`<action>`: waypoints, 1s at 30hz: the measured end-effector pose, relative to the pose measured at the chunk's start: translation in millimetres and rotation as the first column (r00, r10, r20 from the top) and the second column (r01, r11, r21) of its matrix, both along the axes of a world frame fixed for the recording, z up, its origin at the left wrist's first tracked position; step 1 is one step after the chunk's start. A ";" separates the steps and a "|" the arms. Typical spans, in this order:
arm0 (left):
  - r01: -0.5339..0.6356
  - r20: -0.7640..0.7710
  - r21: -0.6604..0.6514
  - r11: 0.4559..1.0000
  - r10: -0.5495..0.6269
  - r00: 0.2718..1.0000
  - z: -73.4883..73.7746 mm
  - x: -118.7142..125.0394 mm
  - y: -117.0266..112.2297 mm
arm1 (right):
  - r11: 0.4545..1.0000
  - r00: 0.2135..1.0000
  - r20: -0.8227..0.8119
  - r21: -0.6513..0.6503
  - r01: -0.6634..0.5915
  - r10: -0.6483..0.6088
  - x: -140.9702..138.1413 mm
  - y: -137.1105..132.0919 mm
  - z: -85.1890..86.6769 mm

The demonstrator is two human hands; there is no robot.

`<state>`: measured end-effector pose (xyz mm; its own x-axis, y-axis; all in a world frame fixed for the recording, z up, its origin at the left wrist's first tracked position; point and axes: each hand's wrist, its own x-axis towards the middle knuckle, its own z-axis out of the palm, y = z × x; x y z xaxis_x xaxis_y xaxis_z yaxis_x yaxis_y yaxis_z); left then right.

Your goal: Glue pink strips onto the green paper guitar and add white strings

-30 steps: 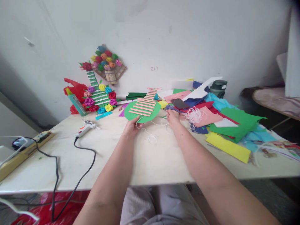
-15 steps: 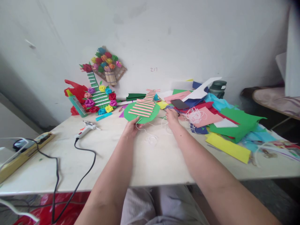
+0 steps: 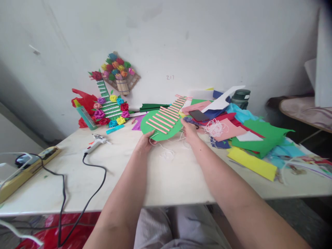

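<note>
A green card cut-out (image 3: 164,121), with a round body and a long neck, carries rows of pink strips and is tilted up a little off the table. My left hand (image 3: 145,142) pinches its lower left edge, thumb on top. At the right edge of the body, my right hand (image 3: 190,130) closes on the card; its fingertips are partly hidden. White string (image 3: 167,154) trails from near the left fingers and lies loosely on the table between both hands. Just beyond my right hand lies a dark blue item (image 3: 191,121), too small to make out.
Left stand a glue gun (image 3: 94,143) with its black cord, a power strip (image 3: 41,162), a glue bottle (image 3: 85,116) and a flower-trimmed guitar shape (image 3: 111,110). Right are a phone (image 3: 199,115), a string bundle (image 3: 216,128), coloured paper (image 3: 252,163) and a dark green bottle (image 3: 241,98).
The green card has turned, its neck swinging to the right, and its body has shifted slightly right. My right hand, apart from it before, now meets its right edge.
</note>
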<state>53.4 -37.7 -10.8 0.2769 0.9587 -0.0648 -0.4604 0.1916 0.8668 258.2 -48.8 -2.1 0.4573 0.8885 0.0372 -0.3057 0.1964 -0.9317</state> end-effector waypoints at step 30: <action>-0.054 0.124 0.016 0.998 0.051 0.991 0.9 1.9 -3.5 | 0.999 0.998 -0.057 0.052 0.013 -0.010 -2.7 -1.1 -6.1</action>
<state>55.3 -41.2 -9.9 0.2308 0.9729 -0.0148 -0.5728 0.1482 0.8062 255.6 -49.8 -8.2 0.4704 0.8806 0.0574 -0.3555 0.2486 -0.9010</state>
